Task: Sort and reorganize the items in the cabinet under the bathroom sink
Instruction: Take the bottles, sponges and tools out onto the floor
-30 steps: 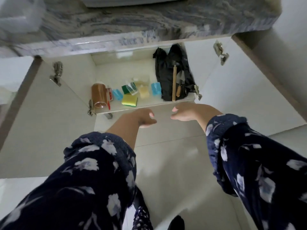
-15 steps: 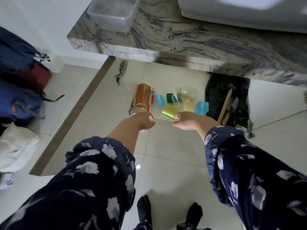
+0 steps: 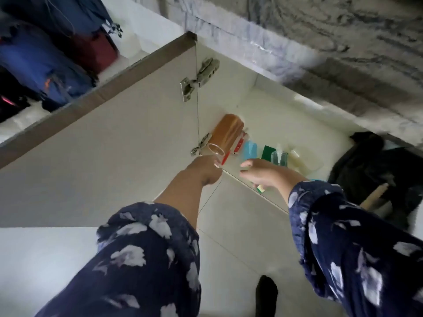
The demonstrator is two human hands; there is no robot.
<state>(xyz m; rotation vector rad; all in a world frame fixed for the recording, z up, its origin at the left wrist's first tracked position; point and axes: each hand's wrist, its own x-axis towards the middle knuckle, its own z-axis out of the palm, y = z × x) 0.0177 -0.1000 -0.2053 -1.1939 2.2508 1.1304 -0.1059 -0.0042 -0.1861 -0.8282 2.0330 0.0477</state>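
Observation:
The open cabinet (image 3: pixel 270 115) under the marble counter (image 3: pixel 320 30) holds a brown jar (image 3: pixel 227 131) lying on its side at the left. My left hand (image 3: pixel 206 171) has curled fingers against the jar's clear rim at the shelf's front edge; whether it grips is unclear. My right hand (image 3: pixel 258 175) hovers with fingers apart over a yellow-green sponge (image 3: pixel 260 189), of which only a corner shows. Behind lie a red-white box (image 3: pixel 239 145), a blue block (image 3: pixel 249 149), a green pad (image 3: pixel 268 152), a clear spray bottle (image 3: pixel 279 157) and a cream bottle (image 3: pixel 297 161).
A black bag (image 3: pixel 366 161) with a wooden handle (image 3: pixel 375 195) fills the cabinet's right side. The left door (image 3: pixel 103 152) stands wide open on its metal hinges (image 3: pixel 201 76). Blue and red bags (image 3: pixel 45 53) sit beyond it. My foot in a black sock (image 3: pixel 266 291) is on the tiled floor.
The view has swung left and closer. My left hand has moved up to the jar's mouth. My right hand has spread its fingers over the sponge.

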